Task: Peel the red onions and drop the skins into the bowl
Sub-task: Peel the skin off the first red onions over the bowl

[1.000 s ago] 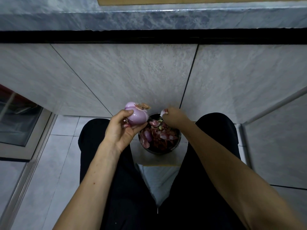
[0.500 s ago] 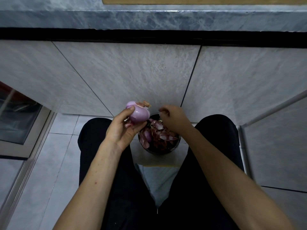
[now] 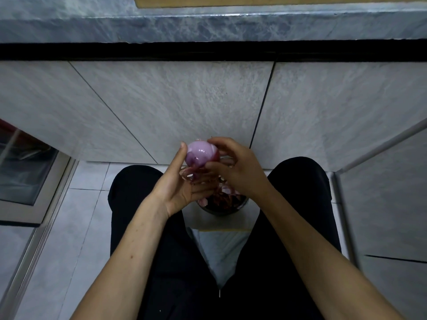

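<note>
Where it hung over the bowl (image 3: pixel 209 209), right hand (image 3: pixel 240 173) now on onion (image 3: pixel 200 154), both hands' fingers clamped round it, left hand (image 3: pixel 182 185).

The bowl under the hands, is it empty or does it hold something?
Not empty: the bowl holds red onion skins.

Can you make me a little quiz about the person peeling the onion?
1. True or false: both hands touch the onion.
2. Where is the bowl? A) below the hands, between the knees B) on the counter
3. What fills the bowl?

Key: 1. True: the left hand cradles it and the right hand closes its grip from the other side. 2. A. 3. Onion skins.
</note>
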Motion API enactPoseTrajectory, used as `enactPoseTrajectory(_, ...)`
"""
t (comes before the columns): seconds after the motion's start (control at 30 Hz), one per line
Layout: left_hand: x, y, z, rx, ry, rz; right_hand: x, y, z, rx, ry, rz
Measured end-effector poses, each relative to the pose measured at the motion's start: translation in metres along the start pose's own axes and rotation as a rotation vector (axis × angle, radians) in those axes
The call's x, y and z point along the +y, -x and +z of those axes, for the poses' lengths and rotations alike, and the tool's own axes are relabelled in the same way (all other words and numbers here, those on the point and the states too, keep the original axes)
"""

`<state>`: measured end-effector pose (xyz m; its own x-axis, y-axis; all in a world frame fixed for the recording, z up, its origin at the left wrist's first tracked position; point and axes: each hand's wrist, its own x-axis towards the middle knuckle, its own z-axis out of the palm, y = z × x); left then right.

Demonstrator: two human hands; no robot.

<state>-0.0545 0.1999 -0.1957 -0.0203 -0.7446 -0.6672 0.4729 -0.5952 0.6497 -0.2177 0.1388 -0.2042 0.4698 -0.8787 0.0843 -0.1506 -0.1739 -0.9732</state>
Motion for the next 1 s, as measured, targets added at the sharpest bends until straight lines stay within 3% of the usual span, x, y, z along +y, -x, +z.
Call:
enactPoseTrajectory(0.2,-0.002,-0.003,0.006,0.079,-0.032,0.217,0.009,0.002,-0.001,0.069,-0.12,0.191)
enactPoseTrajectory(0.33,-0.001,-0.006,0.002,0.066,0.119,0.15,0.003,0.0,0.003,0.174,-0.106,0.242)
enactPoseTrajectory(0.5,-0.001,-0.005,-0.004,0.012,0.226,0.111,-0.003,0.002,0.003,0.149,0.233,-0.024)
enactPoseTrajectory(0.67,-0.003,-0.008,-0.009,-0.087,0.214,0.266,-0.004,-0.001,0.01,0.248,0.365,-0.245)
enactPoseTrajectory(0.83,-0.003,-0.011,-0.014,-0.142,0.207,0.364,-0.01,-0.001,0.017,0.31,0.298,-0.298)
enactPoseTrajectory(1.0,-0.003,-0.008,-0.009,-0.087,0.201,0.407,-0.01,0.001,0.02,0.367,0.319,-0.307)
